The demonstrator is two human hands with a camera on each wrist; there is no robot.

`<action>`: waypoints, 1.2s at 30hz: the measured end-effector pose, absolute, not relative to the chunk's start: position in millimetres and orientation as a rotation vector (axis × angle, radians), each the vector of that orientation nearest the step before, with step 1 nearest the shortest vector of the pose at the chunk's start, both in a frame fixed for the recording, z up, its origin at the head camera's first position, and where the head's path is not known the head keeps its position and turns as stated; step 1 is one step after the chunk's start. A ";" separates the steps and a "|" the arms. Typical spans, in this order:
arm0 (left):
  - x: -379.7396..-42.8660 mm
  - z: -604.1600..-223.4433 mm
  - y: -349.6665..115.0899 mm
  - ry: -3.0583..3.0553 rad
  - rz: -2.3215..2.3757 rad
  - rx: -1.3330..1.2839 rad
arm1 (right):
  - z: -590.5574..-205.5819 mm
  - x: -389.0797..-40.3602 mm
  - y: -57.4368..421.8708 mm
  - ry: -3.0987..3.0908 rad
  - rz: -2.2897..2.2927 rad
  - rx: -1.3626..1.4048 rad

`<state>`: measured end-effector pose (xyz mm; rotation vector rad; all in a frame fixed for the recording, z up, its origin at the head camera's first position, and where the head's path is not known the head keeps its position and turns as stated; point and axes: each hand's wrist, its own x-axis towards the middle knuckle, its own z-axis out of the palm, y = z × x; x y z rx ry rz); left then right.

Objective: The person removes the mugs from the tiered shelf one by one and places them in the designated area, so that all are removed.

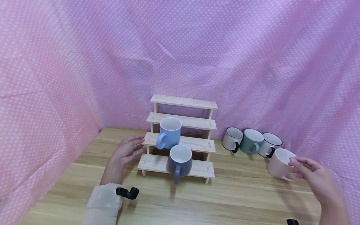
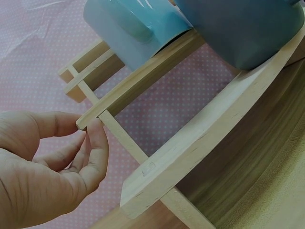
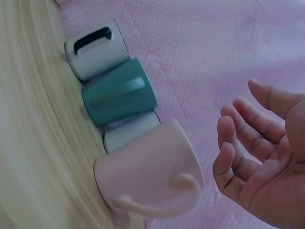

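A tiered wooden stand (image 1: 197, 144) with several steps stands on the table. My left hand (image 1: 128, 150) pinches the left end of its second step from the bottom, thumb and fingers around the board's corner (image 2: 88, 119). On that step sits a light blue mug (image 1: 173, 134), its handle toward me. A dark grey-blue mug (image 1: 184, 167) stands on the lowest step, handle to the front. At the right, my right hand (image 1: 317, 178) is beside a pale pink mug (image 1: 277, 165); in the right wrist view a gap shows between its loosely bent fingers (image 3: 243, 129) and the mug.
Behind the pink mug, a row holds a white mug with a black handle (image 1: 232, 140), a green mug (image 1: 248, 143) and another white mug (image 1: 268, 147). The wooden table (image 1: 239, 200) ends against a pink dotted cloth (image 1: 180, 62) at back and sides.
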<state>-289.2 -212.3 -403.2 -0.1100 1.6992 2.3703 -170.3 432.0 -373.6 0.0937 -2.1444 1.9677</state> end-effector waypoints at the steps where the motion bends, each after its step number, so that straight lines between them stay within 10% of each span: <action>1: -289.1 -403.1 -212.2 1.696 2.372 -0.108 | -372.5 -172.7 428.0 -2.178 1.938 0.104; 36: -289.2 -405.3 -213.7 1.700 2.383 -0.051 | -339.9 -255.5 231.9 -2.806 1.400 0.602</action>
